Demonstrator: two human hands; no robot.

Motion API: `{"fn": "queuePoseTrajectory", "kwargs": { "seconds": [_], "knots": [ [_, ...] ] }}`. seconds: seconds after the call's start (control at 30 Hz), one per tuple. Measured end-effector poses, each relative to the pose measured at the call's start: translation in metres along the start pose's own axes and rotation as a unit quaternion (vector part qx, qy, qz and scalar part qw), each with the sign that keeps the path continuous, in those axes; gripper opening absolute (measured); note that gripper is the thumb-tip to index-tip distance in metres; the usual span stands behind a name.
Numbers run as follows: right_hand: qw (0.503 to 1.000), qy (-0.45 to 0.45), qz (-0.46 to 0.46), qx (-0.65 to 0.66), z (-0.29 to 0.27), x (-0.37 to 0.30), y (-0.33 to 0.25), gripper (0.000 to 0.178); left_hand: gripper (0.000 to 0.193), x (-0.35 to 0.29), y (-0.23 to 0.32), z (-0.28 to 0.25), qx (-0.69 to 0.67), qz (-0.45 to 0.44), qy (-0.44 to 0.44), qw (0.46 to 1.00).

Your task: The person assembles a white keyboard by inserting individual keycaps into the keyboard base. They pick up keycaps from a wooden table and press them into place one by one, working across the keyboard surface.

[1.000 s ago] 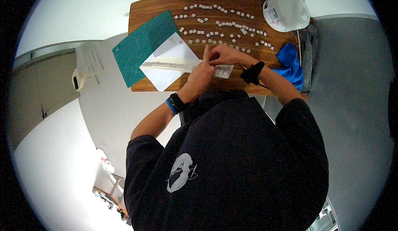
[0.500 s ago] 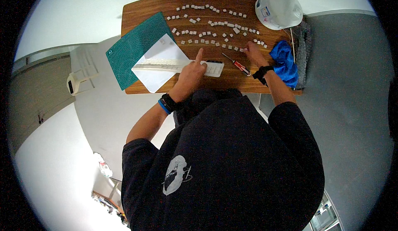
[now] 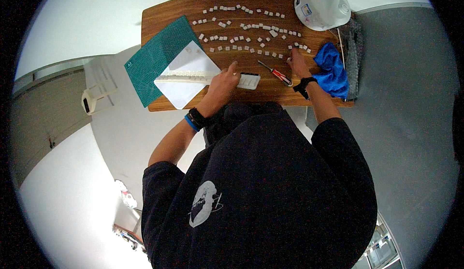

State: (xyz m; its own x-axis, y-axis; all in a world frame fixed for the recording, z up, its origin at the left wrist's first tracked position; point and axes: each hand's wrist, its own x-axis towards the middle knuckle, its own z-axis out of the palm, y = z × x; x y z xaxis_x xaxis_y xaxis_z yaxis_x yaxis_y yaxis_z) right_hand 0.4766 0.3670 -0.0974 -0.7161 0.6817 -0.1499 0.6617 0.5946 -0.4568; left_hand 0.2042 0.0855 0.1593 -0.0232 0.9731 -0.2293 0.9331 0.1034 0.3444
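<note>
Across the near side of the wooden table lies a white keyboard (image 3: 249, 81), its left part over a sheet of white paper. My left hand (image 3: 223, 86) is closed over the keyboard's middle, its index finger pointing away from me. Several loose white keycaps (image 3: 259, 52) lie in uneven rows beyond it. My right hand (image 3: 298, 67) is at the right end of the nearest row, fingers bent together around what looks like a small white keycap (image 3: 289, 59). A screwdriver (image 3: 275, 72) with a red and white handle rests between my hands.
A green cutting mat (image 3: 145, 78) sits under the white paper (image 3: 176, 100) at the left. To the right are a crumpled blue cloth (image 3: 332, 73), bubble wrap (image 3: 354, 66) and, at the far corner, a white bucket-like container (image 3: 323, 5). The wooden table's (image 3: 164, 22) edge curves along the back.
My right hand has shifted slightly, its fingers drawing in around the end of the nearest row. The left index finger has pulled back a little. The whole view has moved slightly.
</note>
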Motion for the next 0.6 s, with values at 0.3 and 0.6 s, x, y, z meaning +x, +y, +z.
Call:
{"fn": "queuePoseTrajectory", "kwargs": {
  "seconds": [0.3,0.6],
  "knots": [
    [0.996,-0.085,0.034,0.001,-0.054,0.009,-0.061,0.056,0.055,0.0,-0.002,0.002,-0.017,-0.012,0.012,1.0],
    [0.787,-0.432,0.188,0.399,-0.102,0.012,-0.193,0.065,0.066,0.0,0.005,-0.012,-0.067,-0.03,0.139,0.988]
  ]
}}
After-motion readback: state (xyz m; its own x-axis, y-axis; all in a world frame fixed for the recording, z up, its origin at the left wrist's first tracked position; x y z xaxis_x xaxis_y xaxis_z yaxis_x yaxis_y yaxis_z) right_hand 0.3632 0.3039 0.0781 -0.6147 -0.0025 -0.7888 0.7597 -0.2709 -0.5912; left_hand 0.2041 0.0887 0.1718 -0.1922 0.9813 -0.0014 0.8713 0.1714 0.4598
